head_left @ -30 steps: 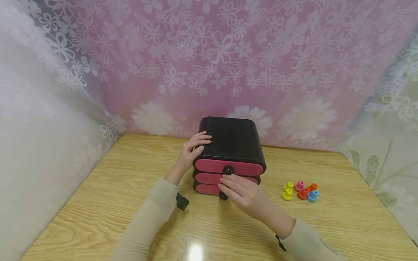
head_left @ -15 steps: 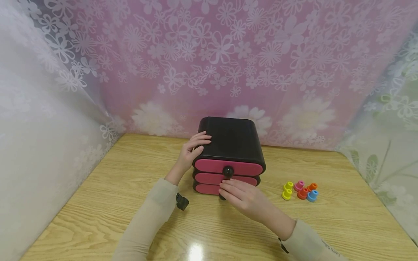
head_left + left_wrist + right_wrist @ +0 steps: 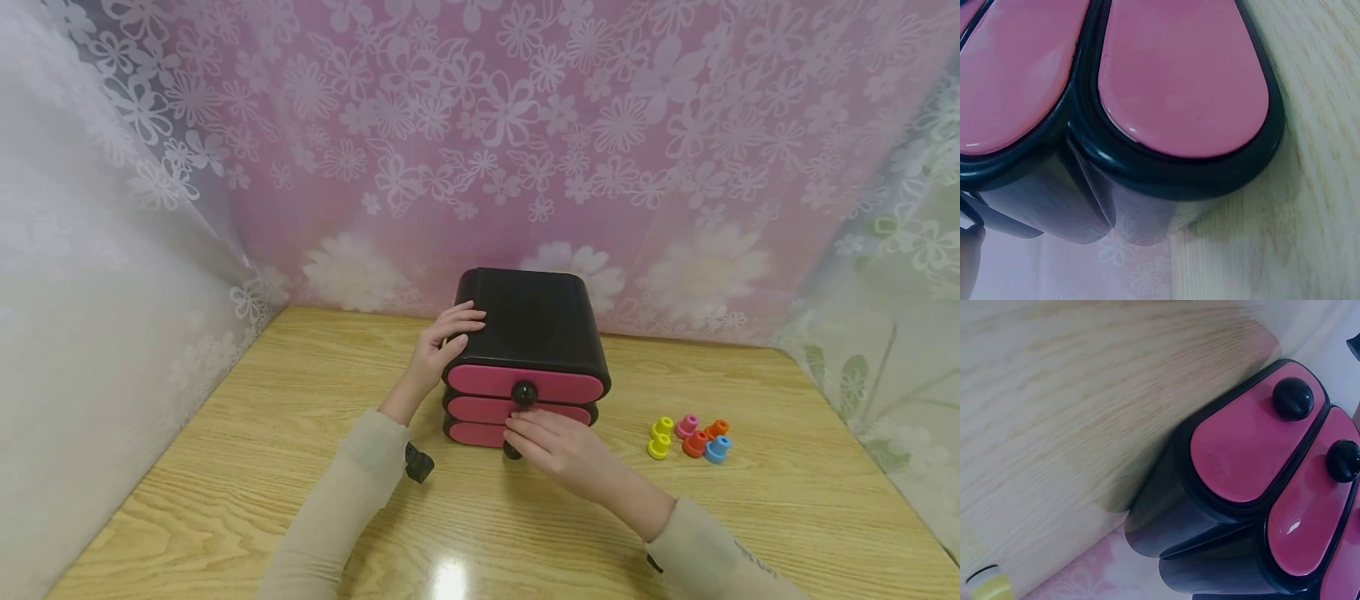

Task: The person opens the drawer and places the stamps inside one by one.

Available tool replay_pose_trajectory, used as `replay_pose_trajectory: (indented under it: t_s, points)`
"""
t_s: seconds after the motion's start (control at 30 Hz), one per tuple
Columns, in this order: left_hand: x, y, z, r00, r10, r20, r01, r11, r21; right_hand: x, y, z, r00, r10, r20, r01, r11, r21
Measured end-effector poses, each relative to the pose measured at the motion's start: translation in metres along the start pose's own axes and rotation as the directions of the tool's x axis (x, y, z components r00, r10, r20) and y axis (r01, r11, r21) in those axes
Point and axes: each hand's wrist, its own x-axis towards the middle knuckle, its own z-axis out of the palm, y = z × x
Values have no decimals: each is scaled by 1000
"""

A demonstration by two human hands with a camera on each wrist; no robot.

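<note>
A black cabinet (image 3: 532, 317) with three pink-fronted drawers stands on the table, all drawers closed. My left hand (image 3: 442, 337) rests on its upper left edge, fingers spread onto the top. In the left wrist view a bit of finger (image 3: 969, 256) shows at the lower left. My right hand (image 3: 558, 454) is in front of the middle drawer (image 3: 480, 409), fingertips over its knob (image 3: 1342, 461). The thumb is hidden, and I cannot tell whether the fingers pinch the knob. Above them shows the top knob (image 3: 524, 393), below them the bottom knob (image 3: 512, 451).
Several small coloured pegs stand right of the cabinet: yellow pegs (image 3: 660, 442), a pink peg (image 3: 687, 426), an orange peg (image 3: 717, 430), a red peg (image 3: 695, 444) and a blue peg (image 3: 717, 449). A flowered curtain (image 3: 525, 167) hangs behind the wooden table (image 3: 300, 392).
My right hand has dropped slightly from just under the top knob to the middle drawer's knob, uncovering the top knob. My left hand stays in place.
</note>
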Motion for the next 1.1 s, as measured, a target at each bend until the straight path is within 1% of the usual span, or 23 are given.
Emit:
replay_pose_trajectory:
  t_s: [0.23, 0.4, 0.6, 0.8, 0.9, 1.1]
  points:
    - [0, -1, 0, 1000, 6, 6, -6, 1000, 4, -1, 3, 4, 999, -4, 52, 6, 1000, -30]
    - [0, -3, 0, 1000, 8, 7, -8, 1000, 2, -2, 5, 6, 997, -14, 70, 18, 998, -56]
    - [-1, -3, 0, 1000, 4, 4, -4, 1000, 3, -4, 6, 10, 994, -12, 109, 20, 997, -72]
    - [-2, -4, -1, 1000, -4, 5, 4, 1000, 5, -6, 7, 11, 989, -25, 146, 41, 993, -109]
    - [-1, -3, -1, 1000, -6, 5, 6, 1000, 4, -6, 7, 11, 988, -29, 149, 46, 993, -112]
    - [-1, -3, -1, 1000, -7, 5, 7, 1000, 1, -5, 8, 12, 990, -59, 129, 76, 989, -130]
